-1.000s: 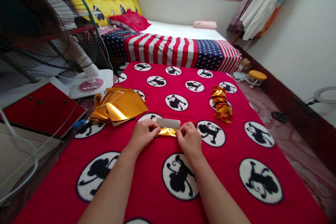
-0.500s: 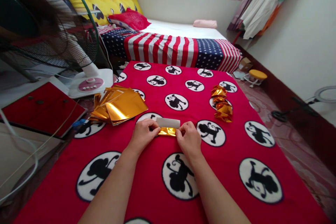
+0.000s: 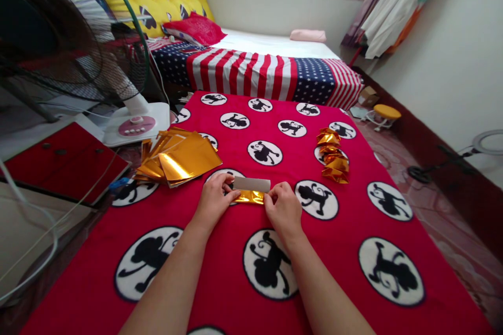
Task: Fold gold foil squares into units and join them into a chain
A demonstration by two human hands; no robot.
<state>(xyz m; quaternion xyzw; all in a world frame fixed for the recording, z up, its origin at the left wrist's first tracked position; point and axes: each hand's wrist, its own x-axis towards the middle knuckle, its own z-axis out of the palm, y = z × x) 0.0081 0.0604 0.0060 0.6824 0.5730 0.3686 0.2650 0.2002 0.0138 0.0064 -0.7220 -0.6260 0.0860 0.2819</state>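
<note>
A small folded paper (image 3: 251, 197), shiny gold along its near strip and dull grey beyond, is held low over the red cloth (image 3: 334, 267), its ends pinched between the fingers of the left hand (image 3: 215, 198) and right hand (image 3: 283, 206).

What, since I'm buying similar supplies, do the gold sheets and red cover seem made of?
The gold sheets look like thin foil-faced paper, glossy, judging by mirror-like highlights and pale edges. The red cover looks like matte, plush fabric, perhaps fleece: no glare, soft creases.
</note>
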